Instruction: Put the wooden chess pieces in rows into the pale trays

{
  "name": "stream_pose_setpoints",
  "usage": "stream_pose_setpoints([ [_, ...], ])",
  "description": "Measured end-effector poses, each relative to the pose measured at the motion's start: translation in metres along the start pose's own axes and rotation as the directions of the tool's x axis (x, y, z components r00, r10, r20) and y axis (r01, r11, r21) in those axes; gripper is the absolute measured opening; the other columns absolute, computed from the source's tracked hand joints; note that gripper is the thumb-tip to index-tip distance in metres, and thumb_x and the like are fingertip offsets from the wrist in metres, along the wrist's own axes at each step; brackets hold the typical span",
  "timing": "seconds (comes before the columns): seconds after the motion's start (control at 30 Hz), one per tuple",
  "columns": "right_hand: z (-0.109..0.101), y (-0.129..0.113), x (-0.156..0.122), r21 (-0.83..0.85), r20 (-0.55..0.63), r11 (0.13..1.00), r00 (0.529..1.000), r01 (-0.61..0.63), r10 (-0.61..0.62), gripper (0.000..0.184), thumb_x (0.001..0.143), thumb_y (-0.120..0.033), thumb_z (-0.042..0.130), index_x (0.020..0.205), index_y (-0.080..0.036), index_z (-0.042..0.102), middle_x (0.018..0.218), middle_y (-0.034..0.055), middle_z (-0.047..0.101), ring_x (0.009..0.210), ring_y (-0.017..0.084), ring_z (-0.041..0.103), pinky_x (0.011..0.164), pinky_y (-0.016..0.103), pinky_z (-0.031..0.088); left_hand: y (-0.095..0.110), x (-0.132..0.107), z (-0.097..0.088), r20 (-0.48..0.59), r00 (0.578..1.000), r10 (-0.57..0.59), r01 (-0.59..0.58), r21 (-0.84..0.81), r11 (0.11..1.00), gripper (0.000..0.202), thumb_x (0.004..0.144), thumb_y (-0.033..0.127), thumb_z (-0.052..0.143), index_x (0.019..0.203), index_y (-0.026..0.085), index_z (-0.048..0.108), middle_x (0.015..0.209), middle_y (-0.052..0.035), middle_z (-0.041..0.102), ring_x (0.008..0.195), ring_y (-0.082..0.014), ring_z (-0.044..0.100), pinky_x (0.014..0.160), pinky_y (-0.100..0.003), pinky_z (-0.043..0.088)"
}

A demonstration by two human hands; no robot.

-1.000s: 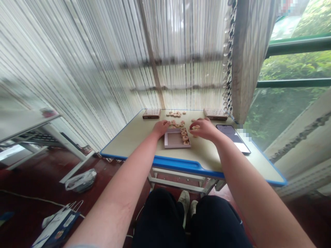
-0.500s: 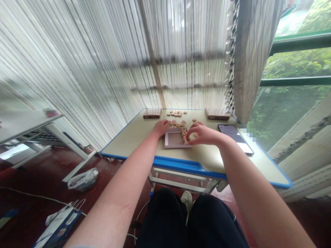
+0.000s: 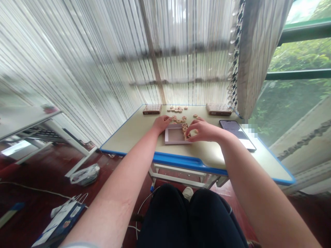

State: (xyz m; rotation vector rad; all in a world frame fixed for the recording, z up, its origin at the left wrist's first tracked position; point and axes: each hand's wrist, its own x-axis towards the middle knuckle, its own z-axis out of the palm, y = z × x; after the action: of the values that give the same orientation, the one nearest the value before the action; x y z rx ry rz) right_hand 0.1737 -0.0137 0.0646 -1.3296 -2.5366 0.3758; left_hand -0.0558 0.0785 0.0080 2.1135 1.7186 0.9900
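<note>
A shallow pale box point(image 3: 173, 142) lies on the desk with a row of round wooden chess pieces point(image 3: 184, 126) along its right side. My right hand point(image 3: 203, 131) reaches over that side, thumb and fingers closed on a chess piece point(image 3: 187, 137) at the near right corner. By the box's far left corner, my left hand point(image 3: 161, 124) rests with its fingers curled together. Its fingertips are close to loose chess pieces point(image 3: 178, 120), and what they hold, if anything, is hidden. Another piece point(image 3: 197, 131) is partly covered by my right hand.
More pieces point(image 3: 178, 110) lie at the desk's far side, between two flat brown boxes point(image 3: 152, 109) point(image 3: 218, 109). A phone point(image 3: 236, 132) lies to the right. The desk point(image 3: 124, 137) has a blue edge point(image 3: 178, 160). Striped curtains hang behind it.
The view has tilted slightly, so the desk sits a little higher in the picture. My right fingers have shifted slightly at the box's near right corner; my left hand stays by the box.
</note>
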Motion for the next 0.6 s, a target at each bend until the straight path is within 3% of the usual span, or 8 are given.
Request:
stream_pose_setpoints([
  [0.3,-0.004,-0.001,-0.002,0.03,0.002,0.999,0.999,0.035,-0.035,0.023,0.068,-0.043,0.068,0.084,-0.029,0.074,0.098,0.0045,0.061,0.106,0.026,0.047,0.098,0.04,0.033,0.0,0.0,-0.001,-0.002,1.0,0.006,-0.006,-0.001,1.0,0.039,0.083,0.046,0.048,0.093,0.017,0.071,0.088,-0.007,0.071,0.082,-0.0193,0.063,0.074,-0.028,0.046],
  [0.4,-0.004,0.007,0.001,0.053,-0.076,0.998,0.997,0.035,-0.031,0.026,0.074,-0.046,0.061,0.087,-0.029,0.074,0.098,0.005,0.062,0.103,0.025,0.051,0.095,0.037,0.037,-0.003,0.002,0.0,-0.002,1.0,0.021,-0.021,-0.013,1.0,0.035,0.084,0.041,0.047,0.093,0.017,0.071,0.09,-0.007,0.071,0.086,-0.0197,0.063,0.078,-0.028,0.047],
  [0.5,-0.001,0.025,0.008,0.046,-0.256,0.994,0.961,-0.096,0.105,0.027,0.079,-0.037,0.055,0.096,-0.025,0.072,0.1,0.0073,0.063,0.095,0.023,0.057,0.088,0.034,0.042,-0.004,0.004,0.002,0.003,1.0,0.016,-0.016,-0.036,0.999,0.031,0.083,0.035,0.047,0.093,0.019,0.071,0.095,-0.0055,0.071,0.091,-0.0186,0.063,0.082,-0.027,0.046],
  [0.6,0.007,0.047,0.014,-0.007,-0.384,0.943,0.871,-0.334,0.306,0.031,0.077,-0.028,0.055,0.103,-0.021,0.07,0.097,0.0106,0.064,0.092,0.025,0.059,0.084,0.035,0.045,-0.004,0.005,0.003,-0.011,1.0,0.002,-0.002,-0.037,0.999,0.029,0.08,0.029,0.048,0.092,0.02,0.072,0.096,-0.0043,0.071,0.092,-0.018,0.062,0.086,-0.028,0.046],
])
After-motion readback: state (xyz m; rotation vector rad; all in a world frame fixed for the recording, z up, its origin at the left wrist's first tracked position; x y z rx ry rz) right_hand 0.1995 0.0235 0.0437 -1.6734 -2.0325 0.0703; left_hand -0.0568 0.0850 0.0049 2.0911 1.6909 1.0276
